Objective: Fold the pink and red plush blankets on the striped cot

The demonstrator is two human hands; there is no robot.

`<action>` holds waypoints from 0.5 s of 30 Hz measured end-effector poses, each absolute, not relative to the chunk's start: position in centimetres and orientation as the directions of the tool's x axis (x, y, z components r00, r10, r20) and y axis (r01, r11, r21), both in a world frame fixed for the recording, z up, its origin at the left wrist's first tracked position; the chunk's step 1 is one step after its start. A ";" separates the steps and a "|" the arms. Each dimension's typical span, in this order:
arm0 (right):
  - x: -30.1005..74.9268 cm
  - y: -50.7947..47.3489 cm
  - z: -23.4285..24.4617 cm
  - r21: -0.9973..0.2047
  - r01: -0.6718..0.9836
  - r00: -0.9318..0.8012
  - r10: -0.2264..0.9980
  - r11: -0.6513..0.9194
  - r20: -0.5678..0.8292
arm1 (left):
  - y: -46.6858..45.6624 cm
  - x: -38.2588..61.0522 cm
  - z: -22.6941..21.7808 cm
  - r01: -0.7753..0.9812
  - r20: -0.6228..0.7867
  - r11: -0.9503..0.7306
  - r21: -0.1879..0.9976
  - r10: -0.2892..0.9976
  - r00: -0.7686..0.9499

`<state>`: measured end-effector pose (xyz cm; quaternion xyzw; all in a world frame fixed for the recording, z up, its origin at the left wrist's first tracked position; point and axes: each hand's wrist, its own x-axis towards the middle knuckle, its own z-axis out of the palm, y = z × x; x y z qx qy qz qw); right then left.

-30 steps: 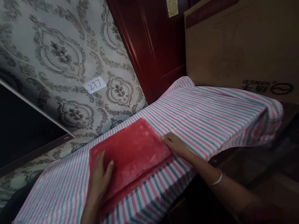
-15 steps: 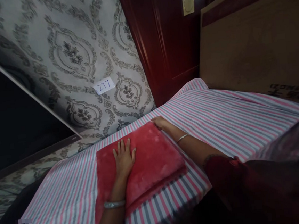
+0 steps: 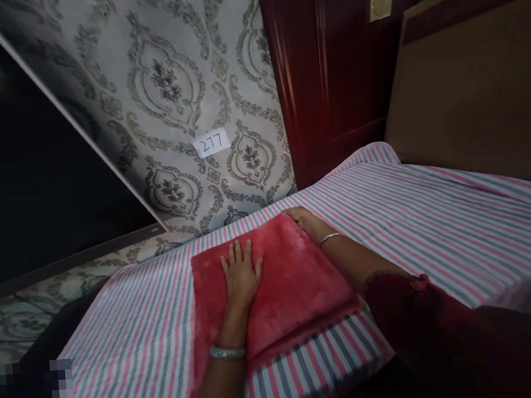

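A folded red plush cloth [image 3: 296, 283] lies on a striped sheet of pink, grey and white [image 3: 138, 334]. My left hand [image 3: 242, 275] rests flat on its upper left part, fingers spread. At the cloth's far right corner, my right hand [image 3: 303, 220] has its fingers curled over the edge, closed on it; some of the fingertips are hidden. Layers of the fold show along the near right side of the cloth.
Patterned wallpaper [image 3: 162, 84] with a paper label reading 277 [image 3: 211, 143] rises behind the sheet. A dark screen [image 3: 39, 163] stands at left, a red-brown wooden panel [image 3: 341, 62] behind, and a large cardboard box [image 3: 479, 87] at right.
The whole scene has shifted to the right in view as my head turned. Both hands keep nearly the same places on the cloth.
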<state>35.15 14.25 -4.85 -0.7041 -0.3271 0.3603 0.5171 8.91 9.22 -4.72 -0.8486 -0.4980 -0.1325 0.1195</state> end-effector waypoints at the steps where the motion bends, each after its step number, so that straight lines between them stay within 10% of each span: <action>1: 35.3 14.2 -5.0 -0.958 0.133 0.575 0.807 -0.255 -0.135 | 9.2 8.9 -4.7 0.878 0.336 -0.475 -0.059 0.819 0.465; 15: 36.5 12.6 -4.7 -0.711 0.590 0.572 0.820 -0.383 0.032 | 8.4 8.6 -3.7 0.870 0.207 -0.466 0.162 0.878 0.431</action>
